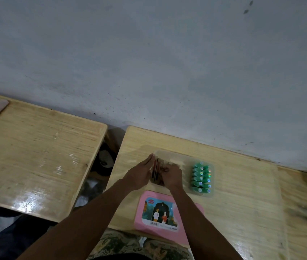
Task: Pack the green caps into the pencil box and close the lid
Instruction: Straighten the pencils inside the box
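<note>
Pink lid [169,216] lies nearest on the counter [242,194]; caps [202,177] sit just right of the right hand [171,176], its grip curled on a dark item; left hand [141,172] flat, spread.

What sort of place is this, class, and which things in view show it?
Probably a plain workroom or classroom: two small wooden desks pushed against a bare grey wall, with a tray of green caps and a pink box laid out.
</note>
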